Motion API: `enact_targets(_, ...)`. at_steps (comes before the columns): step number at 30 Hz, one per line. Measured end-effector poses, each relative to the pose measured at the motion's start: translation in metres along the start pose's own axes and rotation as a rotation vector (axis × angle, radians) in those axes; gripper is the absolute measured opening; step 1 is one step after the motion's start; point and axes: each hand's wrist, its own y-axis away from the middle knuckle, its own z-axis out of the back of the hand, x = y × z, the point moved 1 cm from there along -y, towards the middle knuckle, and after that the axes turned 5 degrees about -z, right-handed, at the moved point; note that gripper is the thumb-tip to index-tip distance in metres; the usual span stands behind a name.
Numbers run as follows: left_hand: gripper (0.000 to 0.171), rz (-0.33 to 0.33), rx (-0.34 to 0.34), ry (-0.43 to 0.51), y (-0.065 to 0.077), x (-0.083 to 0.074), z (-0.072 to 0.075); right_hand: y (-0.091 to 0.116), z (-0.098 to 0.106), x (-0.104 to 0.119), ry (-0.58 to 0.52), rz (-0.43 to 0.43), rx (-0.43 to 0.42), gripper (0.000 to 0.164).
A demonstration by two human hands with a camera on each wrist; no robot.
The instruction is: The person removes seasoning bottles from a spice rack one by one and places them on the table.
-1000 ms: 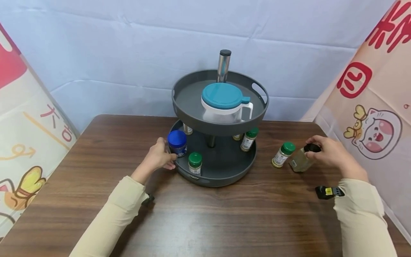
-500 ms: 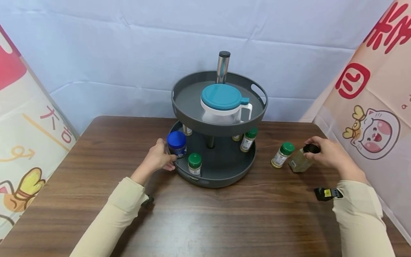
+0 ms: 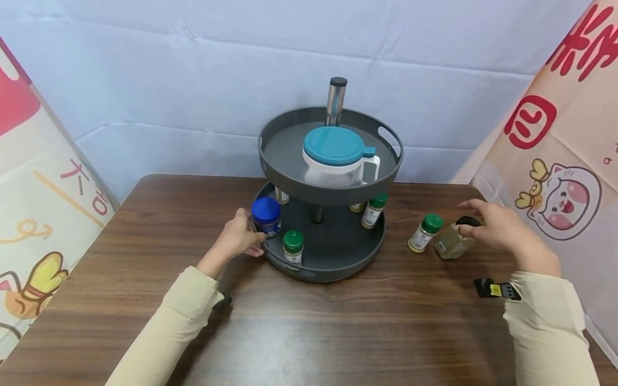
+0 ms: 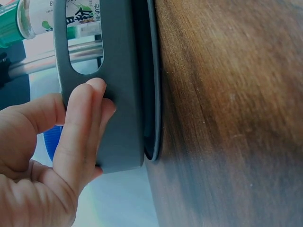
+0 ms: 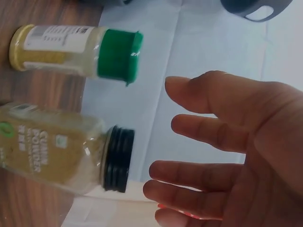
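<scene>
Left hand [image 3: 238, 236]: pinches lower tray [image 3: 333, 254] by its rim
Right hand [image 3: 504, 230]: fingers spread, holding nothing
Cumin jar [image 5: 52, 149]: likely rigid, light, slick-sided; grip ridged black cap [image 5: 119, 159]

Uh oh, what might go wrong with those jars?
The right hand might knock the black-capped jar into the green-capped shaker close beside it. If the left hand, which grips the lower tray by its wall, jerks it, the blue-lidded jar near that edge might tip over.
</scene>
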Motion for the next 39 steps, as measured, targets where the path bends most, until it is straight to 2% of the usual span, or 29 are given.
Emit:
enact_targets(13, 0.059, 0.002, 0.002, 0.001, 0.000, 0.000, 0.000, -0.001, 0.000, 0.013, -0.001, 0.008, -0.009, 0.055)
enact_targets(20, 0.059, 0.006, -0.001, 0.003, 0.000, -0.001, 0.000, -0.001, -0.005, 0.029, 0.044, 0.087, -0.054, 0.052)
enact_targets(27, 0.059, -0.002, -0.003, 0.009, 0.001, -0.001, 0.000, 0.003, -0.011, 0.048, 0.013, 0.132, -0.066, 0.047)
enact_targets(39, 0.059, -0.005, -0.005, 0.014, 0.001, 0.001, -0.001, 0.001, -0.032, 0.070, -0.040, 0.190, -0.037, 0.043)
